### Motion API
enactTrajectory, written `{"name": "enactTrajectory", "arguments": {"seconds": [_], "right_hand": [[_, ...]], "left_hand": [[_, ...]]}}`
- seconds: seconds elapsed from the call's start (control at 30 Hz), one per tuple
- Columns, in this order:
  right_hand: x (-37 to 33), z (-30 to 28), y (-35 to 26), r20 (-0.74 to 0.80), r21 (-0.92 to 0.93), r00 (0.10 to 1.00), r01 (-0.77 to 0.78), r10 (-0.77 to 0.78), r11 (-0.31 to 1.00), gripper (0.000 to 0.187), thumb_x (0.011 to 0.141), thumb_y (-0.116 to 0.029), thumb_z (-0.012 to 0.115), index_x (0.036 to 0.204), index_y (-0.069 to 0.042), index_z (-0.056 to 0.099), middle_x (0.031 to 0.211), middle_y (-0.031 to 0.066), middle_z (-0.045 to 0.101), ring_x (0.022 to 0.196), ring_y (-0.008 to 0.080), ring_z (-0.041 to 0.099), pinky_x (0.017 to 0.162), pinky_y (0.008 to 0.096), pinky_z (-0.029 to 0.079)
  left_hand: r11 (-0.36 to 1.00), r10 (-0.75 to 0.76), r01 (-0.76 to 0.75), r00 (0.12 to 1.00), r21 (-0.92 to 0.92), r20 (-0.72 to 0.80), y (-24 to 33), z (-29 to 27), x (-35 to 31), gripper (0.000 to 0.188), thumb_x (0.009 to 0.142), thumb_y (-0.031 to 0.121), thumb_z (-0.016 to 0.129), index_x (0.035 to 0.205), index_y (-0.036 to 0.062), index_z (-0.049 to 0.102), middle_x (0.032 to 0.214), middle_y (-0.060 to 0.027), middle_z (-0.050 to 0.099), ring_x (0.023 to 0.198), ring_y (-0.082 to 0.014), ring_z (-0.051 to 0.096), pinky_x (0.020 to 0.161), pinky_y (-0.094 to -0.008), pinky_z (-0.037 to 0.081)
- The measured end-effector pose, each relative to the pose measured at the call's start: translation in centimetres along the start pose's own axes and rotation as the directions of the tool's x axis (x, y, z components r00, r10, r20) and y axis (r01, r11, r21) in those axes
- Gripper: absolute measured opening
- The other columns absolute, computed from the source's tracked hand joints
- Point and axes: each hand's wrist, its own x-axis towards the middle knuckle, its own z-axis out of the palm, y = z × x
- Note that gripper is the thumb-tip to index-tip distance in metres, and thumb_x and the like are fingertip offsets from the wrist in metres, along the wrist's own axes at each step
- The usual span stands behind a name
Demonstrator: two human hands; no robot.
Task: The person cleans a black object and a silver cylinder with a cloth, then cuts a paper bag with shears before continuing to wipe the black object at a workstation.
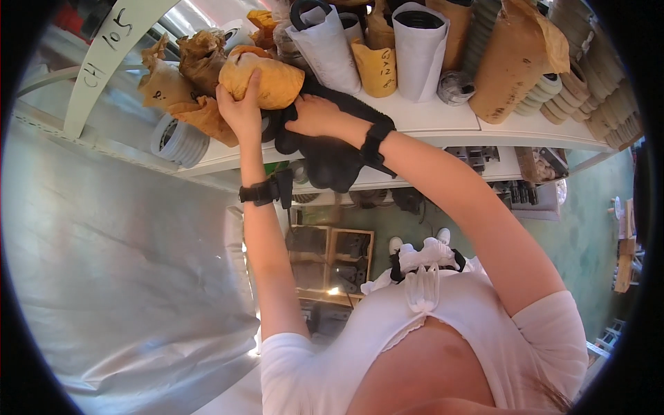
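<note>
My left hand (242, 107) is closed round a yellow paper-wrapped roll (277, 81), its thumb lying over the paper. This roll is tilted on its side above the front of the shelf. Just right of it, my right hand (317, 117) grips a black cloth (332, 162) that hangs over the shelf's front edge; some of its fingertips are hidden in the dark folds. Crumpled brown paper packages (166, 83) stand left of my left hand. Below them lies a stack of white rings (180, 140) at the shelf edge.
White paper-wrapped rolls (420, 55) and a large brown paper roll (515, 66) stand along the white shelf (436, 117). Stacked pale rings (574, 90) fill its right end. A lower shelf holds metal parts (477, 158). Silvery sheeting (124, 242) hangs at left, and a wooden rack (332, 259) stands below.
</note>
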Motion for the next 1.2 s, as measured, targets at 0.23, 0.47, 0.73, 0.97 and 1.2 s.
{"name": "enactTrajectory", "arguments": {"seconds": [0.23, 0.47, 0.73, 0.97, 1.2], "right_hand": [[-2.7, -0.3, 1.8, -0.054, 0.062, 0.984, 0.174, -0.17, 0.983, 0.052, 0.073, -0.029, 0.051, 0.116, -0.001, 0.046, 0.106, 0.0197, 0.056, 0.1, 0.0344, 0.052, 0.088, 0.0406, 0.041], [-12.5, -1.8, 4.2, -0.289, -0.102, 0.883, 0.355, -0.369, 0.929, 0.048, 0.067, -0.012, 0.055, 0.114, -0.003, 0.046, 0.098, 0.0178, 0.057, 0.09, 0.0338, 0.054, 0.079, 0.0408, 0.044], [-9.9, -1.2, 3.0, -0.356, -0.081, 0.883, 0.298, -0.307, 0.951, 0.047, 0.062, -0.013, 0.057, 0.108, -0.002, 0.051, 0.088, 0.0159, 0.059, 0.083, 0.0321, 0.057, 0.073, 0.0393, 0.046], [-12.3, -0.3, 4.2, -0.405, -0.228, 0.828, 0.319, -0.388, 0.92, 0.042, 0.066, -0.015, 0.06, 0.107, -0.004, 0.054, 0.086, 0.0115, 0.06, 0.081, 0.0257, 0.058, 0.075, 0.0353, 0.045], [-20.1, -3.7, 12.1, -0.565, -0.192, 0.806, 0.08, -0.177, 0.978, 0.041, 0.067, -0.015, 0.056, 0.107, -0.011, 0.057, 0.089, 0.008, 0.061, 0.082, 0.0254, 0.057, 0.074, 0.0361, 0.045]], "left_hand": [[0.986, 0.086, -0.111, 0.98, 0.127, 0.181, -0.6, 0.2, 0.4, 0.036, 0.071, 0.02, 0.072, 0.086, -0.0063, 0.053, 0.085, -0.0151, 0.052, 0.077, -0.0304, 0.051, 0.072, -0.0337, 0.041], [0.968, 0.08, -0.124, 0.977, 0.22, 0.199, -0.4, -0.1, 0.5, 0.038, 0.069, 0.021, 0.072, 0.084, -0.0066, 0.052, 0.086, -0.0161, 0.051, 0.081, -0.0321, 0.05, 0.074, -0.0361, 0.04], [0.817, 0.268, -0.438, 0.864, 0.375, 0.425, 1.6, 0.9, -0.4, 0.038, 0.072, 0.026, 0.069, 0.092, -0.0038, 0.055, 0.095, -0.0194, 0.052, 0.095, -0.0372, 0.046, 0.085, -0.0419, 0.036], [0.811, 0.184, -0.44, 0.818, 0.386, 0.545, 1.2, -1.5, 0.0, 0.045, 0.073, 0.024, 0.069, 0.103, -0.0044, 0.053, 0.103, -0.0215, 0.053, 0.101, -0.0371, 0.044, 0.09, -0.0429, 0.034], [0.754, 0.257, -0.429, 0.89, 0.498, 0.378, 2.4, -0.3, -2.0, 0.054, 0.074, 0.026, 0.07, 0.112, -0.0042, 0.047, 0.119, -0.0205, 0.042, 0.111, -0.0353, 0.039, 0.095, -0.0443, 0.031]]}}
